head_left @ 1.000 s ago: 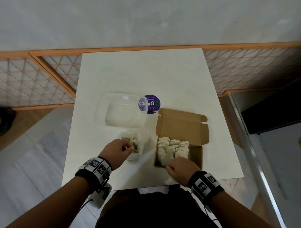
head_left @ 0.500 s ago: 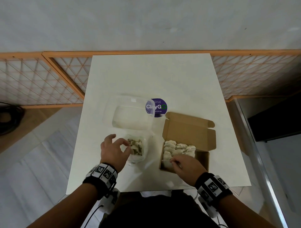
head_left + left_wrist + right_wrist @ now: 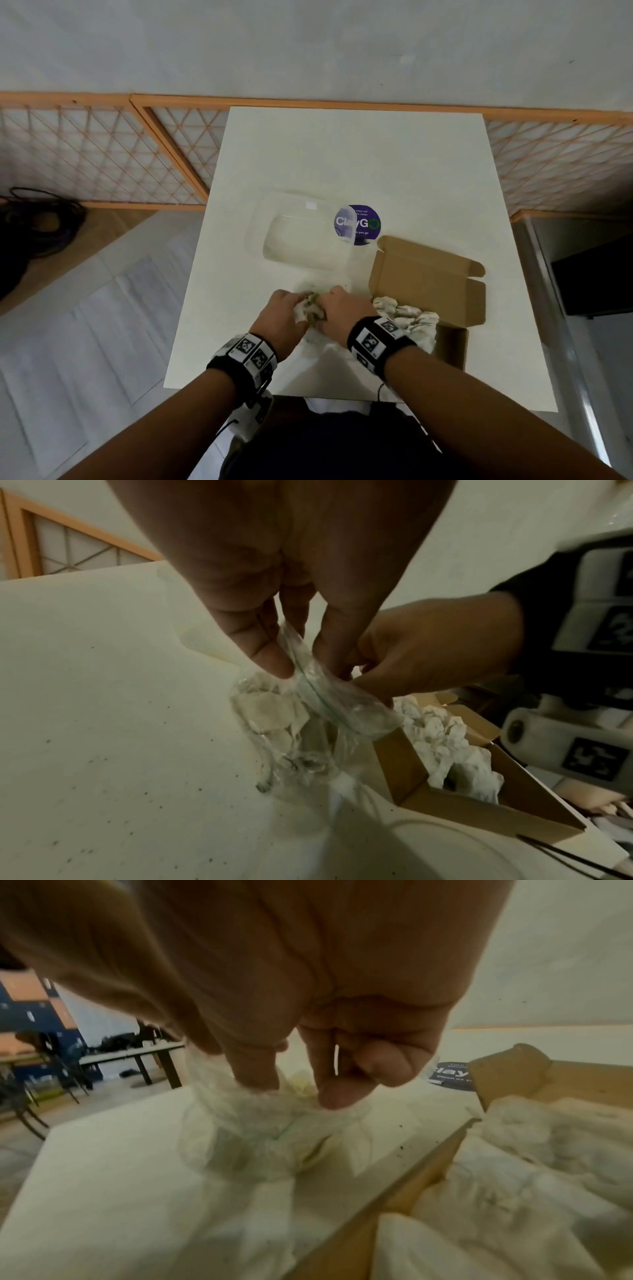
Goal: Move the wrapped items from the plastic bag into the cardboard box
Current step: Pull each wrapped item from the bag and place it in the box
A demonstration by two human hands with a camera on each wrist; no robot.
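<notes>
round purple sticker (image 3: 363, 224) on the worktop (image 3: 359, 154), beyond the fingers: white "ClayG" then a green ring as "O" | small lines above and below partly legible: "...you go" | right wrist view (image 3: 451, 1075): "lay", "Clean as y..." | wristband markers (image 3: 371, 341): square black-and-white codes, no letters

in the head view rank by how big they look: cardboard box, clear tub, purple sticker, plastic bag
1. cardboard box, with its lid open
2. clear tub, slightly smaller
3. purple sticker, partly behind the tub
The plastic bag is mostly hidden by both hands, so it can't be ranked.
</notes>
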